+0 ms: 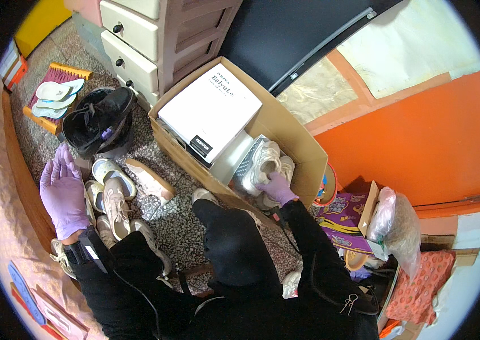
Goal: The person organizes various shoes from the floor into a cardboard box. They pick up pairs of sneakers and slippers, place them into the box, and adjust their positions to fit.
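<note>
From the head camera I see my right hand [277,188], in a purple glove, down inside the open cardboard box [302,148], its fingers curled over the side of a white sneaker [262,161] that stands in the box's right part. I cannot tell whether the fingers fully clamp it or only rest on it. A second white shoe [287,168] sits just behind, touching the first. The left part of the box is filled by a white shoebox [209,107] lying tilted, with another white box [233,156] under its near edge.

My left hand [61,190], also gloved in purple, is held up flat with the fingers spread wide and holds nothing; it hovers over a cluster of beige and white sneakers [116,204] on the speckled floor [183,218]. One beige shoe [150,180] lies on its side between that cluster and the box. Further off, a black shoe [101,116] rests on a dark round bin, and white insoles [56,93] lie on a red-slatted stool. A chest of drawers [138,39] stands behind the box
</note>
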### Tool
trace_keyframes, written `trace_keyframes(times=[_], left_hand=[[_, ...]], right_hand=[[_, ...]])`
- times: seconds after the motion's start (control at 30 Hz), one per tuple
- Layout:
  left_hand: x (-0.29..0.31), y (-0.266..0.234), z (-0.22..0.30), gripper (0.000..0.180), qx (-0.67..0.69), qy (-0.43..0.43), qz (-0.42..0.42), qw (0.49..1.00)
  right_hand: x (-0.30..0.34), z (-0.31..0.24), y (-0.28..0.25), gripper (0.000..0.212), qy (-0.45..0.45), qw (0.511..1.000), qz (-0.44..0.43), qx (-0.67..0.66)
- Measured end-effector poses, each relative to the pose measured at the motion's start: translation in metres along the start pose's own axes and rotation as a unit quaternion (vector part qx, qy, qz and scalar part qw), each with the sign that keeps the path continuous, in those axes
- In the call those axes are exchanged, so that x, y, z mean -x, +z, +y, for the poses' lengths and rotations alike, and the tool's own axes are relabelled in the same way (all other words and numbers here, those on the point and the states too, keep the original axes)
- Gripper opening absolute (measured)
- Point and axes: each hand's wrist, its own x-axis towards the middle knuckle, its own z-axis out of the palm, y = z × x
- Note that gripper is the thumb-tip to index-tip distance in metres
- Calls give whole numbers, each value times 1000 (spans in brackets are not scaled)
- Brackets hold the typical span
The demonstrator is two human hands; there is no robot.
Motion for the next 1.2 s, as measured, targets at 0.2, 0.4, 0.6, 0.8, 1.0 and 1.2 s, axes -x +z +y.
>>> trace_keyframes(times=[0.2, 0.4, 0.6, 0.8, 1.0, 1.2], left_hand=[[-3, -3, 2, 42, 7, -10, -6, 1000], [2, 6, 1, 42, 7, 0, -4, 1000], [1, 6, -1, 43, 11, -6, 17, 1000], [1, -3, 8, 42, 7, -15, -21, 1000], [-1, -5, 9, 42, 12, -17, -30, 999], [-3, -7, 10, 42, 7, -17, -27, 999]], right_hand=[[9, 1, -1, 59, -55, 982, -55, 171], [29, 18, -41, 39, 116, 986, 107, 54], [35, 25, -21, 49, 112, 979, -86, 149], [30, 65, -6, 45, 154, 975, -67, 144], [44, 105, -4, 38, 235, 966, 55, -91], [44, 95, -8, 37, 213, 973, 7, -92]])
